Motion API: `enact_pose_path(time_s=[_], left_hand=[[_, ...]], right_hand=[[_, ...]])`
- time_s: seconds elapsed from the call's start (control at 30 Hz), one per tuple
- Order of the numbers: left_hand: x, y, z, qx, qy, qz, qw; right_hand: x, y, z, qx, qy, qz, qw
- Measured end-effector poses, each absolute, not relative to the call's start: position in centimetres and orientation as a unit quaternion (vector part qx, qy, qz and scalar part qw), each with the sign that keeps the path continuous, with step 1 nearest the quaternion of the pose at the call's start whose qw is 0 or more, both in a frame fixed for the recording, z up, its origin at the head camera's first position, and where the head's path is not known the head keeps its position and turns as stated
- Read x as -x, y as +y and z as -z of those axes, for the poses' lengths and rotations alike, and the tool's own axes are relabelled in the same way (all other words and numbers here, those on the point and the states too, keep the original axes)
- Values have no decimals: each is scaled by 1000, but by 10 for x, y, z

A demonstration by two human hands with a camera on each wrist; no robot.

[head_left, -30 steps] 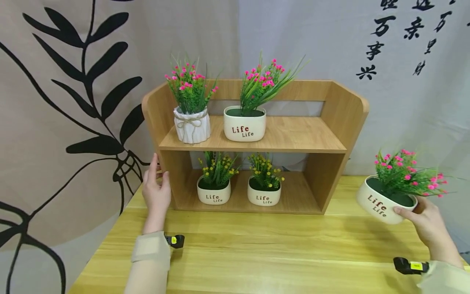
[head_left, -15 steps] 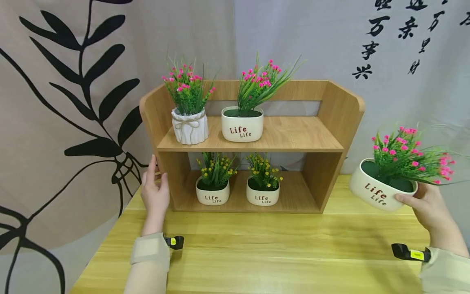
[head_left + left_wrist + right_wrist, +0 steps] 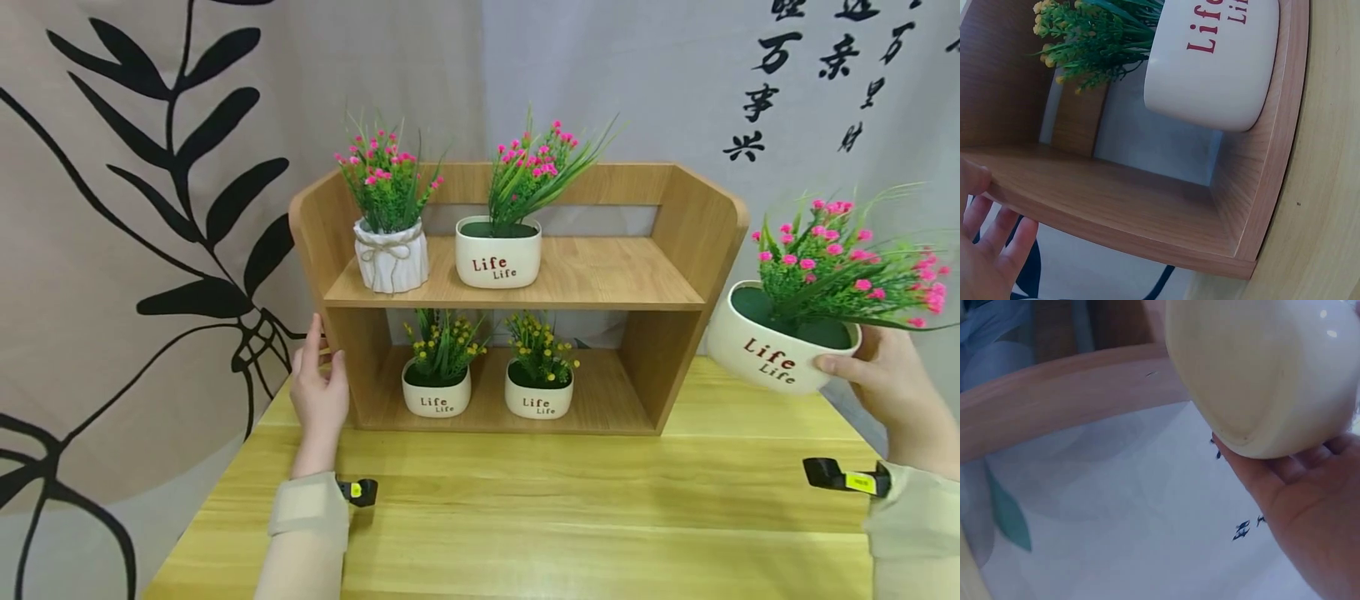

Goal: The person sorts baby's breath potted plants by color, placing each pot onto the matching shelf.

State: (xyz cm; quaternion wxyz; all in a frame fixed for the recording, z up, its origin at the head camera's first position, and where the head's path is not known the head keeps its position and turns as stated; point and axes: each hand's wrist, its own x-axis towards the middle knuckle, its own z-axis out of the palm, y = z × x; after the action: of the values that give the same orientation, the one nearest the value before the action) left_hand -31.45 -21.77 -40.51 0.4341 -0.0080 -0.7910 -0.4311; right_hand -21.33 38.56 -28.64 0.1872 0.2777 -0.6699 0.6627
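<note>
My right hand (image 3: 892,392) grips a white oval flowerpot (image 3: 780,346) with pink flowers, lettered "Life". The pot is tilted, in the air right of the wooden shelf (image 3: 592,271). Its smooth underside shows in the right wrist view, where the pot (image 3: 1260,375) partly hides the fingers. My left hand (image 3: 321,387) rests against the shelf's left side, fingers extended along the outside; the left wrist view has the thumb of that hand (image 3: 991,244) at the panel's front edge. On the upper board stand a white pot tied with twine (image 3: 392,258) and another "Life" pot (image 3: 498,257), both pink-flowered.
Two yellow-flowered "Life" pots, a left one (image 3: 437,392) and a right one (image 3: 538,393), stand in the lower compartment. The shelf sits on a wooden table (image 3: 570,508). Behind hangs a curtain (image 3: 615,75) printed with black leaves and characters.
My right hand has raised the flowerpot from low over the table to about the height of the upper board. The left hand stays at the shelf's side.
</note>
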Motion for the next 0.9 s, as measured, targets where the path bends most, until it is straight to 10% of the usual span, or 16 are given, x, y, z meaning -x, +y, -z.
enact_pose_path(time_s=[0.9], left_hand=[[313, -218, 405, 18, -787, 436, 437]], right_hand=[[255, 325, 228, -150, -883, -391, 213]])
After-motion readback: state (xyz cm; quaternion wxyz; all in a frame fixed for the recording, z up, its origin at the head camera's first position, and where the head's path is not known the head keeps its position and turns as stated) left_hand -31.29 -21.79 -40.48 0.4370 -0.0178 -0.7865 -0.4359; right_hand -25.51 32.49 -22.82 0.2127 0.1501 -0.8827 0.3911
